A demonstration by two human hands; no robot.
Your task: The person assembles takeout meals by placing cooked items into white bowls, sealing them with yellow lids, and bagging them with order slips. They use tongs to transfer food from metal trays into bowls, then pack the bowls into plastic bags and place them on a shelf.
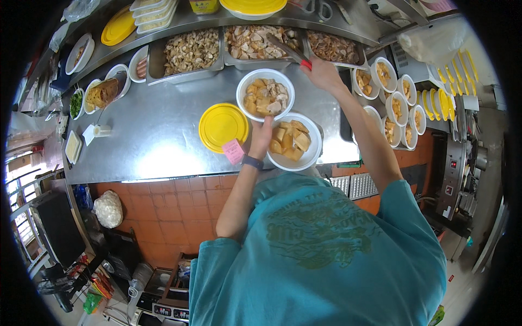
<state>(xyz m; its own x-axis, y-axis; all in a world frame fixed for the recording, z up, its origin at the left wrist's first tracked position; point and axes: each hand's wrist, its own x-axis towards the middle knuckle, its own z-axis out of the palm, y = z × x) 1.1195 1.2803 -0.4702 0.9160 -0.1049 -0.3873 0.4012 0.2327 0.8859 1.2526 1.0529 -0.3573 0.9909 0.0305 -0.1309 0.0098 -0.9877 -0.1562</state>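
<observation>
My left hand (261, 139) grips the near rim of a white plastic bowl (239, 98), which holds orange-brown chunks on one side and pale chopped meat on the other. Tongs with red handles (290, 49) are in my right hand (323, 75), their tips among the chopped meat (246, 42) in the middle metal tray (241, 62). Close beside my left wrist, a second white bowl (314, 151) contains only orange-brown chunks. A yellow lid (223, 125) lies left of my left hand, with a pink paper slip (233, 151) bearing writing over its edge.
The stainless counter (171, 118) carries a left tray of chopped mushroom-like pieces (191, 51) and a right tray of brown strips (332, 47). Stacked filled bowls (395, 108) stand right, near yellow lids (438, 104). Scissors (324, 10) rest on the shelf above. Several side bowls (138, 65) sit left.
</observation>
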